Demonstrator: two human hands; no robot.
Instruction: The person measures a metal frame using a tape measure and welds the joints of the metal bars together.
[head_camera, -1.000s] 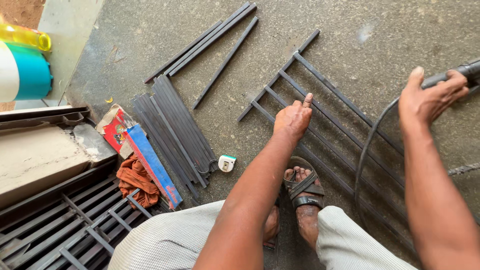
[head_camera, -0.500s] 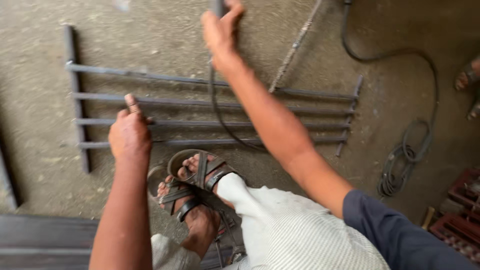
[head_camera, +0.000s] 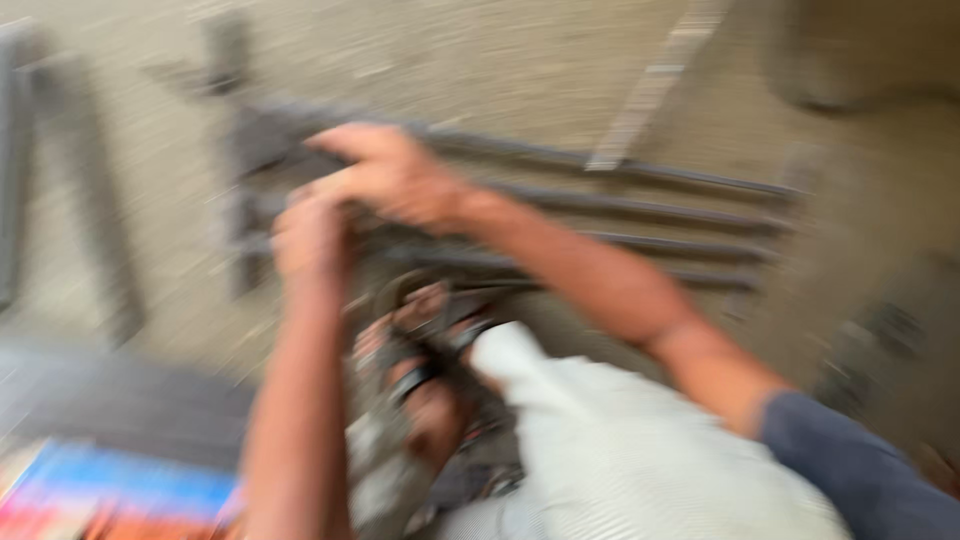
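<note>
Both hands met over the near-left part of a grey metal grille (head_camera: 640, 215) that lay flat on the concrete floor (head_camera: 480, 60). Reaching across from four o'clock, the right hand (head_camera: 395, 180) sat at about eleven o'clock of the frame's centre, its fingers seemingly curled down over the grille's upper bars, though the heavy motion blur made it impossible to tell whether they were closed on a bar or on something small held against it. Just below and to its left, the left hand (head_camera: 310, 235) touched or nearly touched the right, and I cannot tell if its fingers were spread or pressed together. Two sandalled feet (head_camera: 430, 350) were planted at six o'clock of the hands, right beside the grille's near edge (perhaps resting on it). Loose dark bars (head_camera: 75, 200) lay on the floor at nine o'clock, a pale strip (head_camera: 650, 95) ran at one o'clock, and a blue and red flat package (head_camera: 110, 490) showed at the bottom-left corner.

With the head swinging this fast, the person's sight of the bars was probably poor, so a finger could be nipped between two bars or against a rough edge. Bare toes so close to the steel could also be struck if the grille shifted or tipped under the hands' pressure.
</note>
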